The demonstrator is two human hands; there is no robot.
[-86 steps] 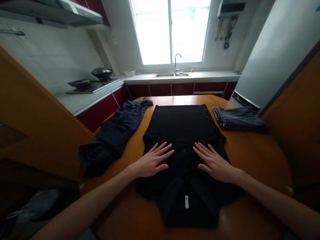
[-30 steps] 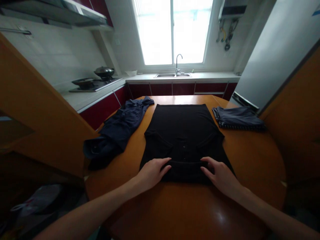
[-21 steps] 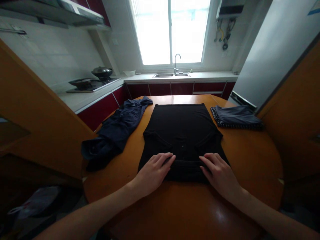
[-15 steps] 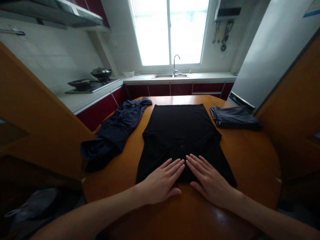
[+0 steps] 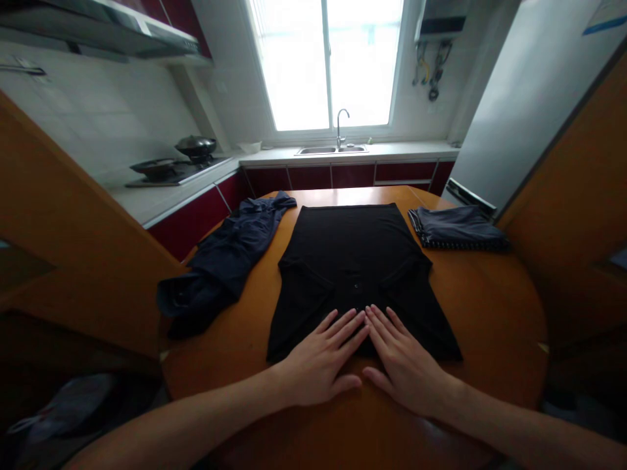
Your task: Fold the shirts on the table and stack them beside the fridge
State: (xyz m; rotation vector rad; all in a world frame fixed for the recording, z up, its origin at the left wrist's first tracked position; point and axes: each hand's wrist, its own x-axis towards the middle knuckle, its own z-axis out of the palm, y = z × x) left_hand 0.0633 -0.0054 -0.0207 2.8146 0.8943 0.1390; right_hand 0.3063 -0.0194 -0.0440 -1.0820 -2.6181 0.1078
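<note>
A black shirt [image 5: 353, 241] lies spread flat on the wooden table [image 5: 494, 307], with a small button showing near its middle. My left hand [image 5: 321, 359] rests flat on the shirt's near edge, fingers stretched out. Beside it my right hand [image 5: 404, 362] lies flat on the same edge, its fingers also extended. The fingertips of both hands meet or nearly meet at the shirt's centre line. Both thumbs reach past the fabric over the bare wood. The part of the shirt under my palms is hidden.
Dark blue clothing [image 5: 230, 251] lies loosely along the table's left side. A folded grey garment [image 5: 458, 227] sits at the far right. Behind the table runs a counter with a sink [image 5: 333, 150] and a stove [image 5: 181, 171]. A fridge [image 5: 529, 98] stands to the right.
Both hands have slid inward, closing the gap between their fingertips. The view has shifted slightly; the clothes lie as before.
</note>
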